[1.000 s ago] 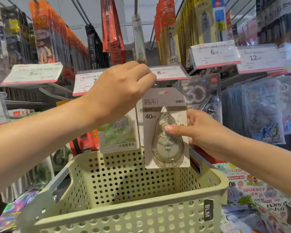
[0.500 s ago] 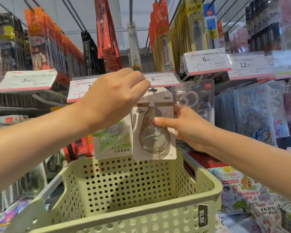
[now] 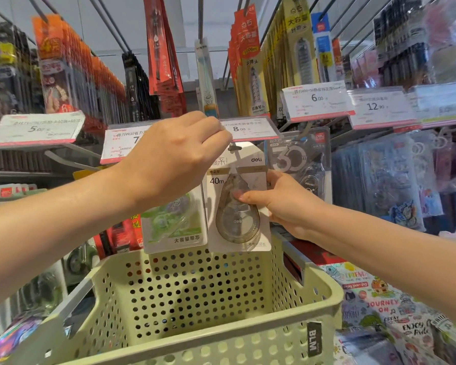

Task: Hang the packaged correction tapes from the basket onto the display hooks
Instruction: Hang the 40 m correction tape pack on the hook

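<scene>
Since a second ago, the carded correction tape [image 3: 238, 198] is riding higher, its hang hole now meeting the display hook [image 3: 234, 148] under the 8.00 price tag [image 3: 249, 128]. The right hand [image 3: 282, 204] is gripping the card's right edge, thumb pressing on the blister. The left hand [image 3: 178, 164] is curling closed at the tag's left end, fingertips pinching near the card's top. Below, the pale green perforated basket [image 3: 221, 335] is sitting close to the camera.
</scene>
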